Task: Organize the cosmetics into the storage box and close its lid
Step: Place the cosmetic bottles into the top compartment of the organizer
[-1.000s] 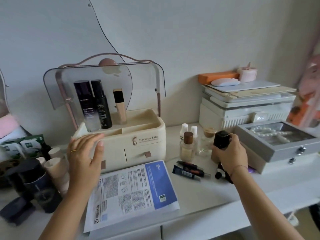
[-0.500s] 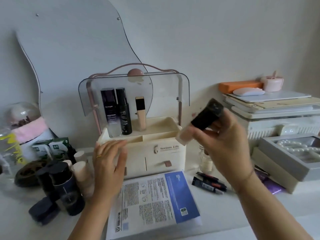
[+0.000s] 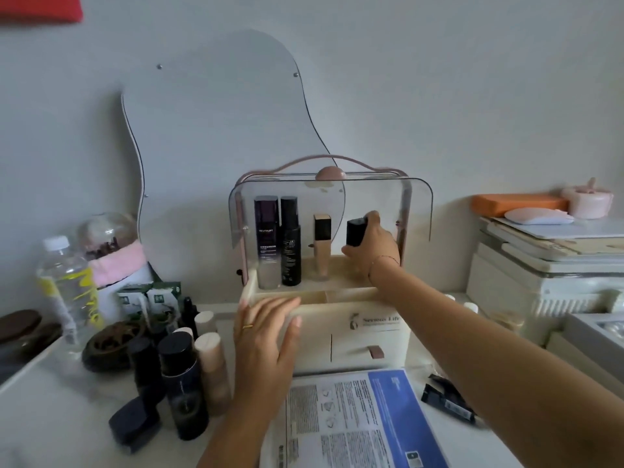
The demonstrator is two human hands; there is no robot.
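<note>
Lowering a black-capped bottle (image 3: 356, 231) into the far tray of the storage box (image 3: 364, 324), right of the foundation tube (image 3: 320, 246); right hand (image 3: 374, 246) has its fingers (image 3: 371, 217) wrapped round the bottle, thumb side low near the tray rim. Risks as I judge them: bottle's base is hidden behind my hand so I can't tell if it's seated yet, letting go early could tip it; knuckles sit close to the raised clear lid (image 3: 415, 204) and its right hinge, a bump could swing the lid down on my wrist; cap drifting left could knock the foundation tube into the black spray bottle (image 3: 290, 241) and the purple bottle (image 3: 266, 238). Right arm reaches long from near right, across the leaflet (image 3: 351, 420), wrist bent slightly down. Left hand (image 3: 266, 336) lies flat, fingers spread and loose, gripping nothing, palm against the box's near left corner to steady it. Plenty of bottles left on the desk (image 3: 50, 417), so task is early, lid not yet shut
</note>
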